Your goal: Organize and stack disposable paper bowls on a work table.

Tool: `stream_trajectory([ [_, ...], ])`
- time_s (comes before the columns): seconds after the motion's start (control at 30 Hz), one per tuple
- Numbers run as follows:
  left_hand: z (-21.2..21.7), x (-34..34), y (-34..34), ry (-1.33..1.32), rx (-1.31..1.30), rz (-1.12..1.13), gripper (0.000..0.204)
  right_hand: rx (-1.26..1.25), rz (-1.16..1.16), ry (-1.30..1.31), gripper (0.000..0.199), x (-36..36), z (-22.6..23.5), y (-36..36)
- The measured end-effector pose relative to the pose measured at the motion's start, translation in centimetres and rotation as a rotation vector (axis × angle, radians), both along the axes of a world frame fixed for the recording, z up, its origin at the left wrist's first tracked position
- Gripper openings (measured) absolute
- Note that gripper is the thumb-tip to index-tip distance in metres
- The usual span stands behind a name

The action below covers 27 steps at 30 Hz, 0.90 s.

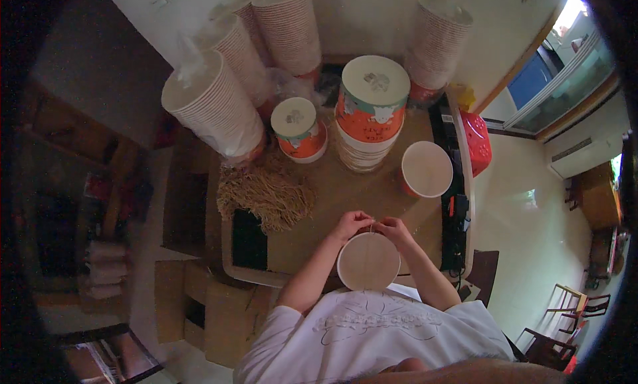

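Observation:
A white-lined paper bucket (369,263) rests against my body at the table's near edge, its open mouth turned up. At its far rim my left hand (352,224) and my right hand (395,230) are close together, both with fingers closed in a pinch. A thin pale cord (371,228) shows between the fingertips at the rim; its ends are hidden by the fingers. Left of the hands lies a heap of tan paper-like cords (269,194). Beyond my right hand stands another open bucket (427,169), its inside white.
Upside-down orange and white buckets form a tall stack (373,111) and a shorter one (296,128). Tall plastic-wrapped bucket stacks (212,105) line the back left, with another stack (438,45) back right. A red plastic item (475,143) sits beside the table; cardboard boxes (229,314) are lower left.

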<state>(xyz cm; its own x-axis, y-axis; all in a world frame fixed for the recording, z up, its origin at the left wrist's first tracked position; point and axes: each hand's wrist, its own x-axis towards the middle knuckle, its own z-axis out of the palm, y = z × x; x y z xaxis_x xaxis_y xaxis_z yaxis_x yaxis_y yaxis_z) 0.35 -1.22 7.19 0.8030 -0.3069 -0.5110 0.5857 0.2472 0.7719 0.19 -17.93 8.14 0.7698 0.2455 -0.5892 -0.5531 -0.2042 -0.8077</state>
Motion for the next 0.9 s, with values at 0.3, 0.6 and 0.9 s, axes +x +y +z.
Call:
stream_trajectory([
  [0.3,-1.0,0.1,0.2,0.038,0.048,-0.015,0.012,0.072,0.001,-0.028,0.016,0.4,0.6,0.2],
  [0.6,-1.1,0.2,0.5,-0.015,0.085,-0.023,0.014,0.134,-0.049,0.037,0.014,0.4,1.1,0.4],
  [0.9,0.3,0.2,-0.5,-0.056,0.102,0.009,0.016,-0.01,0.006,-0.112,0.015,0.3,-1.1,-0.3],
])
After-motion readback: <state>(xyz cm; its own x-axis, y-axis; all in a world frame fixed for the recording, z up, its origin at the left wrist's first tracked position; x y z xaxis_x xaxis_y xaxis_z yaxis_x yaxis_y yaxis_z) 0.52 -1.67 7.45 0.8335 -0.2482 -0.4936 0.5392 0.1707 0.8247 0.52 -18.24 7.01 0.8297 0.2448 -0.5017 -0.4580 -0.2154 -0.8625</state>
